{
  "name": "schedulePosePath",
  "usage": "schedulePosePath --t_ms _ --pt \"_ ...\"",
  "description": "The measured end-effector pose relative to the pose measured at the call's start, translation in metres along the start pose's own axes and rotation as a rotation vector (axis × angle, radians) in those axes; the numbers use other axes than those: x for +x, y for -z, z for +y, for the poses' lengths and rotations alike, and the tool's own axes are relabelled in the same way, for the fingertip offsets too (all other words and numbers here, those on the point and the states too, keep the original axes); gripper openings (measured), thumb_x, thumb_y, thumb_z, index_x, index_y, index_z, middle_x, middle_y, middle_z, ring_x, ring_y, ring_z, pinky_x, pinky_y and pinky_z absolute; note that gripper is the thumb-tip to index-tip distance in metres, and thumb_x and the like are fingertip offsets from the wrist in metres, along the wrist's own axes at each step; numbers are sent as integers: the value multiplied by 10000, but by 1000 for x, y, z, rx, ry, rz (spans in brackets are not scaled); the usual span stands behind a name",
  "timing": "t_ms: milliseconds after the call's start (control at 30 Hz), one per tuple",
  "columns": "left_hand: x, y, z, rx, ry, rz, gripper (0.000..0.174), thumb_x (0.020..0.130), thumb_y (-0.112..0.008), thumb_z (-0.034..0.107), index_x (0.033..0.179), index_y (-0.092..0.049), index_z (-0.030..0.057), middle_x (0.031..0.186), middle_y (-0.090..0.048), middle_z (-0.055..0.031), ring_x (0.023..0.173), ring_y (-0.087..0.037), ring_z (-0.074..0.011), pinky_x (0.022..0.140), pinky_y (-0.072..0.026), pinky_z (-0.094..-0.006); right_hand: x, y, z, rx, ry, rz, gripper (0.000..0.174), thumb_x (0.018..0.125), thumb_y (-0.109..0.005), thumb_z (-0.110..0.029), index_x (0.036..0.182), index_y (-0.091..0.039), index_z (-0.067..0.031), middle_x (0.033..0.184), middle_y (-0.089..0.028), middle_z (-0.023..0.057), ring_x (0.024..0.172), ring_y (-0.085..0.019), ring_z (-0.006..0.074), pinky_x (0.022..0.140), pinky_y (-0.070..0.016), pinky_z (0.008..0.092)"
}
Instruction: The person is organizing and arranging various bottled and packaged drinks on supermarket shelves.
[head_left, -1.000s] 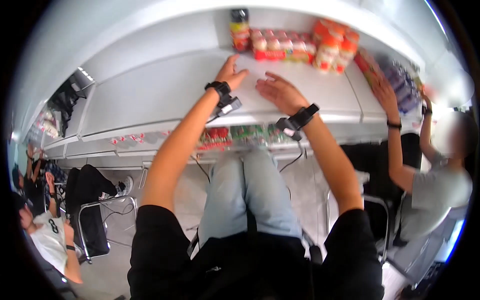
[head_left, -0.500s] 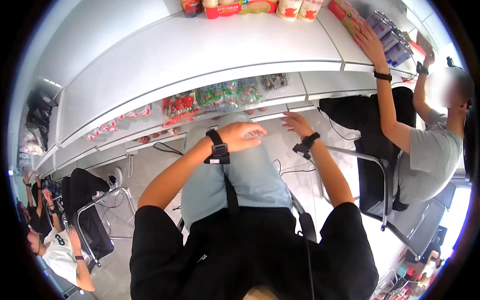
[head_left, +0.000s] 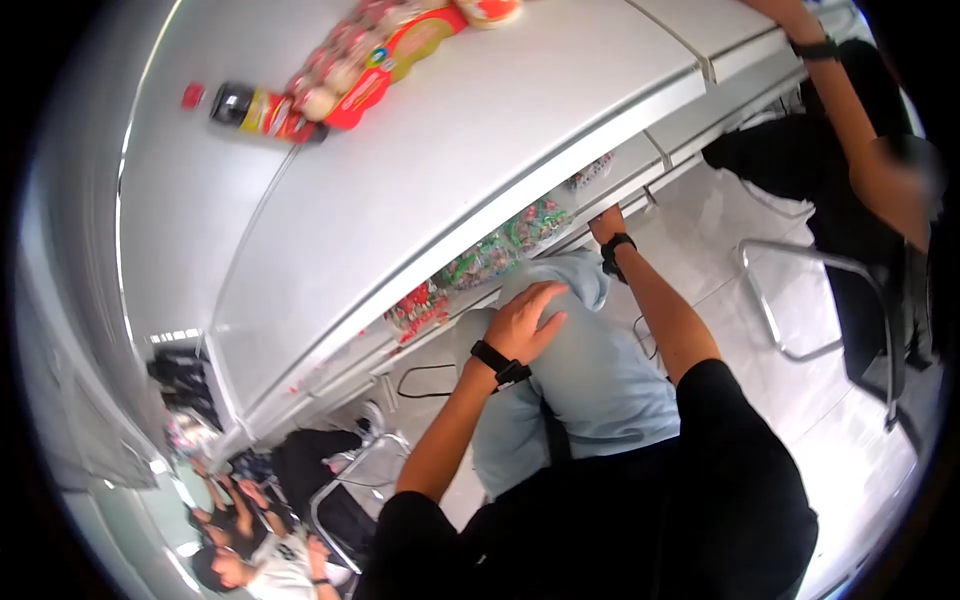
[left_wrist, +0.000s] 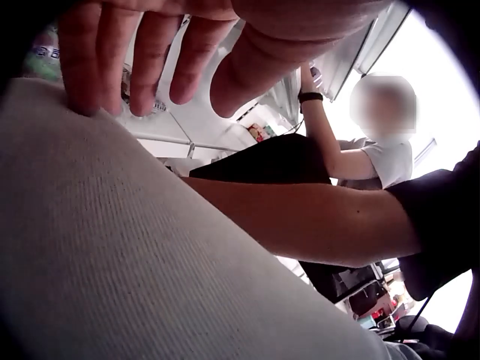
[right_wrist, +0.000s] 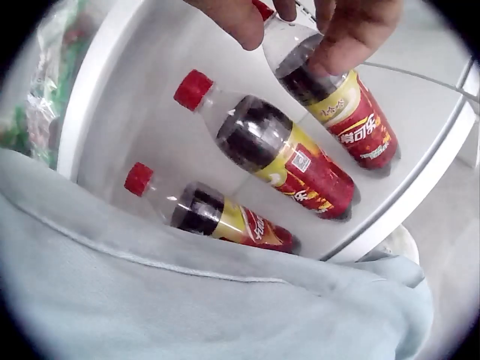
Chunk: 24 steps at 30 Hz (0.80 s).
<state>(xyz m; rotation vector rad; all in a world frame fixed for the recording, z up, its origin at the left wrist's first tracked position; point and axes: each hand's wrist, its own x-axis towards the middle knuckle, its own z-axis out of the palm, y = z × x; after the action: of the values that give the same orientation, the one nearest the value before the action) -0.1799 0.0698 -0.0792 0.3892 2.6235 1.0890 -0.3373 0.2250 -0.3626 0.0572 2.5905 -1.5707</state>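
Observation:
My left hand (head_left: 525, 325) rests on the jeans at the knee, its fingers extended; the left wrist view shows the same hand (left_wrist: 176, 52) holding nothing. Under the upper shelf's front edge, my right hand (head_left: 605, 223) is partly hidden. In the right wrist view, the right hand (right_wrist: 337, 30) has thumb and fingers around the upper part of a cola bottle (right_wrist: 367, 131) with a red and yellow label. Two similar bottles lie beside it, a middle one (right_wrist: 266, 142) and a lower one (right_wrist: 225, 217), on a lower white shelf (right_wrist: 127, 97).
On the upper shelf (head_left: 400, 180) are a dark bottle (head_left: 265, 113) and a red pack of small bottles (head_left: 365, 92). Green bags (head_left: 490, 258) and a red bag (head_left: 415, 308) occupy the shelf below. A chair (head_left: 800, 350) and a neighbouring person's arm (head_left: 850, 120) are on the right.
Both hands have come down from above the upper shelf. The left has settled on the knee; the right has reached in at the lower shelf and taken hold of a bottle. The head view has turned.

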Motion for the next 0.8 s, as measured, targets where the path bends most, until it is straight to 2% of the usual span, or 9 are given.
schedulePosePath --t_ms 33,67,167,333,467,600,700,800 --pt "4 3 3 -23 44 -12 358 851 -598 156 1191 -528 69 1181 -564 -125 1039 -576 -287 839 -484 -353 7 -9 12 -60 34 -16 451 802 -572 -336 1185 -558 -98 1259 -497 207 1122 -502 368 928 -435 395" --pt "8 6 5 -47 86 -13 350 853 -597 152 1187 -533 68 1171 -571 -122 1014 -590 -281 805 -500 -343 12 -18 22 -131 29 31 426 808 -561 -321 1179 -566 -113 1207 -535 210 1092 -523 377 908 -448 402" --pt "16 7 6 -80 134 -29 328 857 -600 144 1172 -551 68 1144 -589 -112 966 -611 -260 724 -518 -309 19 -11 14 -237 -56 -51 412 811 -545 -328 1164 -581 -119 1161 -580 180 1081 -545 343 887 -460 402" --pt "22 7 4 -72 156 -38 330 854 -609 136 1171 -555 63 1126 -600 -116 963 -615 -250 711 -519 -298 25 -3 -4 -482 -14 -127 384 805 -539 -334 1120 -612 -127 1116 -620 136 1055 -573 306 860 -475 402" --pt "22 9 5 -69 138 -49 327 857 -605 144 1170 -556 63 1128 -598 -122 966 -614 -250 712 -518 -299 21 7 4 -454 -97 -162 335 796 -542 -322 1034 -636 -106 1062 -633 150 940 -614 341 786 -506 407" --pt "21 8 10 -38 130 -77 348 864 -595 192 1189 -544 79 1128 -598 -116 961 -612 -256 733 -508 -308 -16 61 -9 -56 15 -87 296 767 -646 -286 985 -637 -85 1006 -638 137 816 -631 309 707 -511 401" --pt "16 10 16 1 85 -118 369 865 -591 229 1203 -532 93 1140 -593 -111 966 -607 -267 755 -498 -315 -46 94 -5 -34 98 -13 295 748 -680 -279 970 -640 -88 929 -633 108 763 -622 285 677 -505 386" --pt "9 9 18 33 26 -169 380 861 -593 246 1205 -526 97 1159 -585 -114 988 -597 -288 784 -489 -336 -71 136 -15 -256 252 -122 297 734 -687 -285 965 -650 -103 870 -615 90 743 -612 278 660 -498 374"
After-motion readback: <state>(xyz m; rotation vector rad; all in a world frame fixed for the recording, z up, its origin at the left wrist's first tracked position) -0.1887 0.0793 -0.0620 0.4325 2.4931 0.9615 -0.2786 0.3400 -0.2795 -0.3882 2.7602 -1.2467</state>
